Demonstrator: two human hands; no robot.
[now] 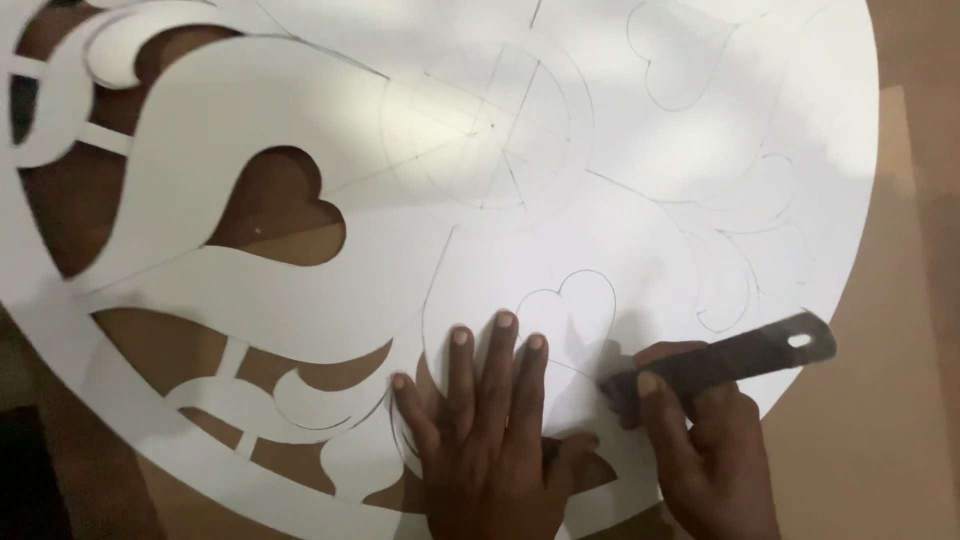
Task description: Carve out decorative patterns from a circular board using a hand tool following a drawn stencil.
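Pressing flat on white round sheet, left hand; right hand clamped on dark blade near sheet's edge.

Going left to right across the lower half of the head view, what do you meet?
Heart-shaped cut-out in the white round sheet → left hand pressed flat on the sheet → pencilled heart outline → right hand gripping a dark cutting blade → brown board.
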